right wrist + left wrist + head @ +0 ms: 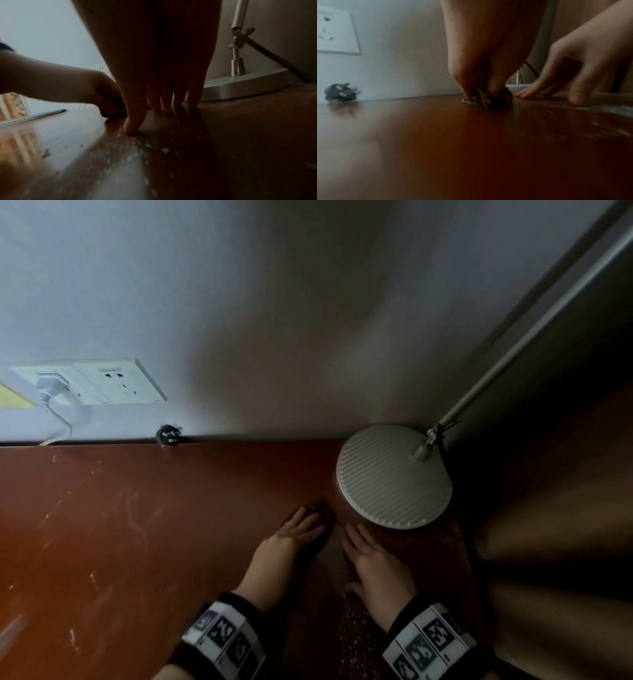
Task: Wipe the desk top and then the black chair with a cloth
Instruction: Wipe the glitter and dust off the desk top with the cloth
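My left hand [303, 525] lies on a small dark crumpled cloth [323, 513] and presses it onto the reddish-brown desk top [137, 542]. In the left wrist view the fingers [465, 81] come down straight onto the cloth [498, 100], which bunches up between them. My right hand [359, 542] rests just to the right with straight fingers touching the desk and holds nothing. Its fingertips [163, 102] stand close to the lamp base. The black chair is not in view.
A round ribbed white lamp base [394, 477] with a slanting metal pole [531, 330] fills the desk's far right corner. A loose black plug [168, 435] lies at the wall edge under the wall sockets [102, 381]. Wet speckles [356, 628] streak the desk under my right wrist.
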